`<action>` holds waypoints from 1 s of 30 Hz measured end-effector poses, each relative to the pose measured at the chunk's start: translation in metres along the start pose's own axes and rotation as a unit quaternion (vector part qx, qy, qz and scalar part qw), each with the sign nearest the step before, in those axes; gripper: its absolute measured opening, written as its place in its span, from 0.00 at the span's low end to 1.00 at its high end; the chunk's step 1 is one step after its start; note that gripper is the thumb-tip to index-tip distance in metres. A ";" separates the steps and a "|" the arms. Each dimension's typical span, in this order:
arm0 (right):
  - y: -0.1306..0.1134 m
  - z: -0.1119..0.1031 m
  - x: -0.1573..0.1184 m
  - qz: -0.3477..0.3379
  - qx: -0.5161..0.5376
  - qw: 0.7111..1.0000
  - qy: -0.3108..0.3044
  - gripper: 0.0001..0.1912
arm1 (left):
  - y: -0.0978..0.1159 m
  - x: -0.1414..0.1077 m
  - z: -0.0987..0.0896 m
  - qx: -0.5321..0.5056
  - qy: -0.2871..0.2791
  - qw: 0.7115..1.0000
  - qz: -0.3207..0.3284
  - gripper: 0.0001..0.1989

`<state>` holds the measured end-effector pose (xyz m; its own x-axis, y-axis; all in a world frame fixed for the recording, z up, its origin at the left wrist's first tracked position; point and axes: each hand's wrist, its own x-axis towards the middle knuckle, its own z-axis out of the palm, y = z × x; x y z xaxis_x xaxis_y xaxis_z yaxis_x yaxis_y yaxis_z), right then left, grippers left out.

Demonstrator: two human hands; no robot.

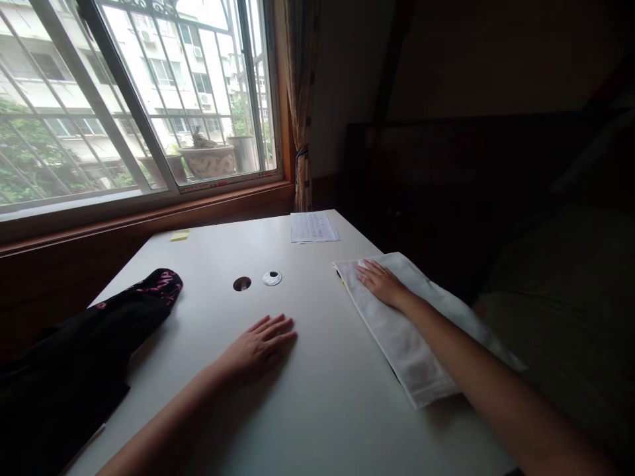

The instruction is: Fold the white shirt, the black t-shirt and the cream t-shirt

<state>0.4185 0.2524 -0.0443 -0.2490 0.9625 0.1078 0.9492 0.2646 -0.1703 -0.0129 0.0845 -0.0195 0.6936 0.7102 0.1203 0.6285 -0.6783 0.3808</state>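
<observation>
My right hand [381, 283] lies flat with fingers stretched out on a white, translucent-looking bag [421, 337]. The bag rests along the right side of the white table [317, 396], and its right part hangs toward the edge. A dark strip shows along the bag's left border; what is under or inside it I cannot make out. My left hand [260, 344] is over the middle of the table, palm down, fingers apart, holding nothing. Dark cloth with a pink pattern [159, 291] lies at the table's left edge.
Beyond my left hand are a round cable hole [242, 284] and its white cap [272, 277]. Printed papers [313, 227] lie at the far edge, and yellow sticky notes [180, 235] at the far left. A barred window [149, 99] and a tied curtain [301, 119] stand behind.
</observation>
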 end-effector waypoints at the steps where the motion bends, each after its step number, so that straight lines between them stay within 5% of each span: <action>1: -0.010 0.000 0.003 -0.005 0.001 1.000 -0.006 0.31 | -0.010 -0.007 -0.002 0.014 0.016 1.000 -0.017 0.25; 9: -0.068 0.004 0.002 -0.011 -0.016 1.000 -0.017 0.33 | -0.061 -0.038 0.002 0.110 0.080 0.989 -0.060 0.23; 20: -0.102 0.007 -0.046 -0.061 -0.102 0.992 0.053 0.32 | -0.064 -0.038 0.005 0.134 0.082 0.986 -0.048 0.22; 30: -0.127 0.009 -0.065 -0.103 -0.070 0.992 0.004 0.31 | -0.065 -0.039 0.006 0.133 0.083 0.986 -0.050 0.23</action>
<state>0.3122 0.1573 -0.0387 -0.4388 0.8885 0.1344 0.8962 0.4437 -0.0071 -0.0784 0.0997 -0.0545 0.5706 0.7816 0.2519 0.7758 -0.6137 0.1468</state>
